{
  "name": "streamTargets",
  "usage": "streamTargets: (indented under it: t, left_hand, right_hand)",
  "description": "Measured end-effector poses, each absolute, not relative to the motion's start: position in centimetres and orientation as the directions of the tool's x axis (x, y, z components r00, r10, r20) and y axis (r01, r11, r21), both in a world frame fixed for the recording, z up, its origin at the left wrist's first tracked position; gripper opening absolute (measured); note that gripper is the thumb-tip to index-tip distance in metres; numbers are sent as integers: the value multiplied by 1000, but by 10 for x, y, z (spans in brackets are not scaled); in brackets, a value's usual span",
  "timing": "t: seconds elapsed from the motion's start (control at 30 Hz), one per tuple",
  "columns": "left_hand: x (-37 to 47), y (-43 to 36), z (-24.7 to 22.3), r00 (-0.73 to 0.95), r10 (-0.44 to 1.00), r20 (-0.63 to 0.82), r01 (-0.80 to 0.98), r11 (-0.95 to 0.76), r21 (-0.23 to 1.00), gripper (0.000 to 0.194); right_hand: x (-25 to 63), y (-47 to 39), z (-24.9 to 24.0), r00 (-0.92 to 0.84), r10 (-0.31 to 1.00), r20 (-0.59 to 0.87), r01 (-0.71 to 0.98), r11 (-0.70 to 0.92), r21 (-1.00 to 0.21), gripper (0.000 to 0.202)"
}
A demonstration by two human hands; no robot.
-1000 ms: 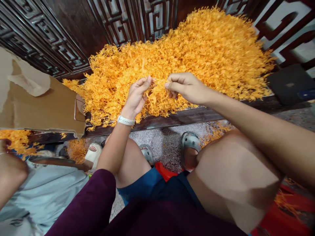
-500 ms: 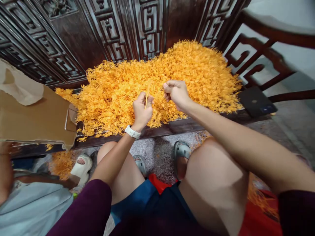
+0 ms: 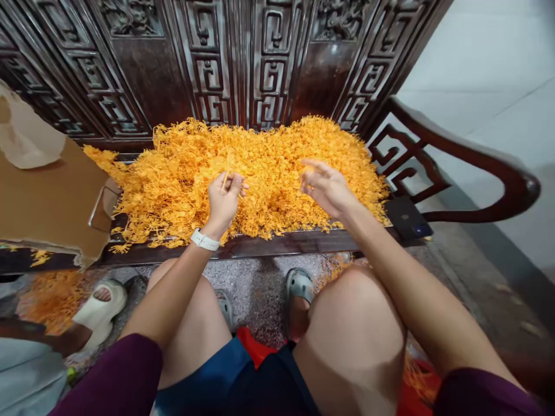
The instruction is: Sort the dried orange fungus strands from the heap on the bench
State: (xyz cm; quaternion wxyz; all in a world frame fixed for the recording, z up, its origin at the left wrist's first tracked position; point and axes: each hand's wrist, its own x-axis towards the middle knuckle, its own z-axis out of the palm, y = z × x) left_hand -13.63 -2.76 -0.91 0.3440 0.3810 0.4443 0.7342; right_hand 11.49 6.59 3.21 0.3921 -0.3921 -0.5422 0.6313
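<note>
A large heap of small orange-yellow pieces with thin, branching strands covers much of the dark wooden bench. My left hand, with a white watch on its wrist, is closed in a pinch on one thin orange strand above the heap. To its right, my right hand hovers over the heap with fingers apart and somewhat blurred. I see nothing held in it.
On the left stands a cardboard box on the bench. A dark phone lies at the bench's right end by the curved armrest. Orange bits lie on the floor near another person's white sandal.
My right hand has gone from a pinch to spread fingers, and the hands are farther apart. My left hand keeps its strand. The camera view has shifted.
</note>
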Motion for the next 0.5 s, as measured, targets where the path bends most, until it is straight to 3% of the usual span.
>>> streamTargets:
  t: [0.07,0.13,0.2,0.27,0.37,0.43,0.5]
  left_hand:
    - [-137,-28,-7,-470,858,208,-283,-370,885,24]
    - [-135,-30,-6,-435,885,162,-396,-350,849,22]
    - [-132,-32,-6,-372,922,103,-506,-295,811,20]
    - [-128,-32,-8,-296,954,39,-599,-217,770,20]
    - [-119,-34,-11,-221,975,-7,-673,-147,725,26]
    - [-112,-37,-13,-185,983,7,-666,-131,734,31]
    - [-105,-42,-13,-124,992,29,-612,-99,785,33]
  right_hand:
    - [113,66,35,-109,980,-166,-274,-190,-943,30]
    - [112,64,37,9,960,-280,-353,-259,-899,27]
    - [111,56,38,-67,953,-295,-310,-301,-902,21]
    - [106,41,40,-266,930,-253,-172,-304,-937,19]
    - [94,19,41,-565,792,-232,17,-270,-963,27]
    - [85,11,39,-586,775,-237,20,-279,-960,33]
    - [79,9,35,-496,833,-246,-44,-308,-951,35]
